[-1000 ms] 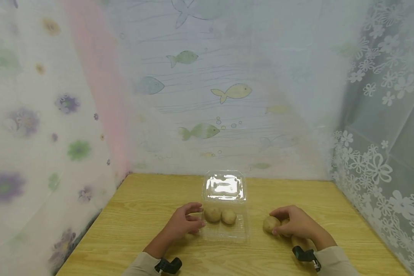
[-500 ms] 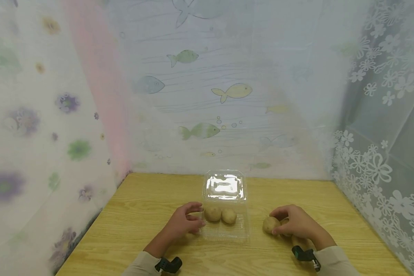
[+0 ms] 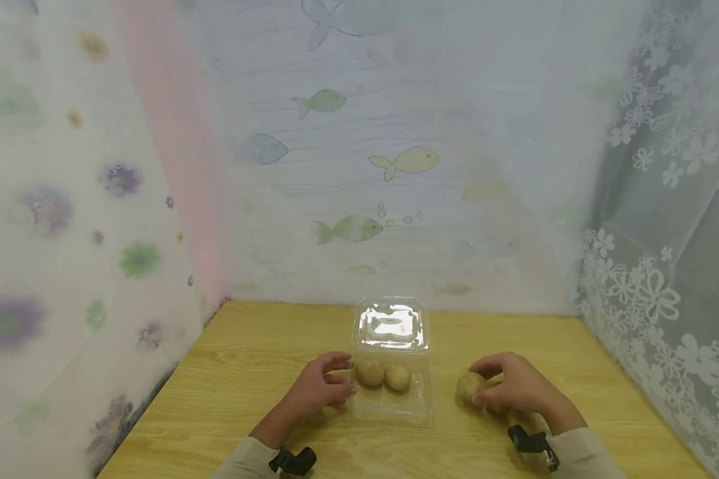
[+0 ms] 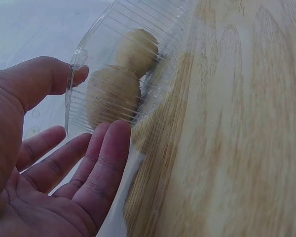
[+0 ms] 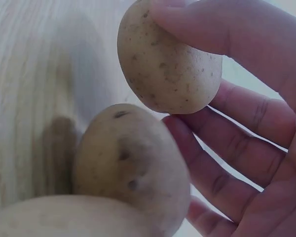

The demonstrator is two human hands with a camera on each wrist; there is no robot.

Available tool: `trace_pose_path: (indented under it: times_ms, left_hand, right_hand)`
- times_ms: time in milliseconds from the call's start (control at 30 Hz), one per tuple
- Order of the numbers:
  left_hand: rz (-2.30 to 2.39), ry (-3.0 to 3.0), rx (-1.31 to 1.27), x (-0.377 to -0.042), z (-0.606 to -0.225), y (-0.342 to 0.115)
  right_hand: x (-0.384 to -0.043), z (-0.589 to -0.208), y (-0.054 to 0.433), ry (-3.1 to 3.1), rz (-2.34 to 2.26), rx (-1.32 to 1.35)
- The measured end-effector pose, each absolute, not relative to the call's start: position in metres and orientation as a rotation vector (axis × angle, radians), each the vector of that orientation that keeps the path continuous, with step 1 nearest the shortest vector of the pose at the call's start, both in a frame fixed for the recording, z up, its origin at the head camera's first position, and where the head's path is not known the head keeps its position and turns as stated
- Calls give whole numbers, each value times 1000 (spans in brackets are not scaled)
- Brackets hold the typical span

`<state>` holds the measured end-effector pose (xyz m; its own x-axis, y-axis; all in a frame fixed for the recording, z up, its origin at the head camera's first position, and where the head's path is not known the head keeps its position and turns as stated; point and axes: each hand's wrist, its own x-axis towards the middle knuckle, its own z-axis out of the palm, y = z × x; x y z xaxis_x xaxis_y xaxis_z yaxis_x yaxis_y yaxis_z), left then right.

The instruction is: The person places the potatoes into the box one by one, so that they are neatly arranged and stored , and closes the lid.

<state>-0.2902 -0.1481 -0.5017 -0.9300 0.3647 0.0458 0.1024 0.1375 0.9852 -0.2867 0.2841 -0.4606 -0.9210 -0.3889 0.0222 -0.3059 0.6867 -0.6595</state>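
Left sleeve (image 3: 245,460) and right sleeve (image 3: 584,454): pale beige, plain, ending at the wrists. Left hand (image 3: 319,384) and right hand (image 3: 515,384): bare. Left wrist camera (image 3: 299,461): black, compact, angular housing mounted at the cuff. Right wrist camera (image 3: 528,442): likewise black and angular, with what appears to be a small bright metallic fitting beside the cuff, too small to confirm.

The desk (image 3: 407,452) runs out of the head view before its near corners show, and both sleeves (image 3: 584,456) are cut off there. Toward the desk's right edge, the right hand (image 3: 518,386) covers part of the gripped potato (image 3: 469,386) and much of the middle potato (image 5: 130,163). The right wrist view leaves the foremost potato (image 5: 64,217) blurred and cropped; the left wrist view crops the clear container (image 4: 102,34).
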Motion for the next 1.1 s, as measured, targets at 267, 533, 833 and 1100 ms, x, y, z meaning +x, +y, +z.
trace_pose_path:
  times_ms: [267,533,833,1100]
  left_hand:
    - [1868,2221,460,-291,-504,-148]
    - [1878,2208,461,-289,-499,-147]
    - [1882,2201,469,-291,-502,-148]
    - [1889,2181,466,-294,-503,-149]
  right_hand:
    - [-289,-453,279,2803,-1037,-518]
    - [-291,-442,276,2839,-1005,-612]
    - [-295,-431,267,2846,-1027,-672]
    - [-297,-426,260,2874,-1022,-700]
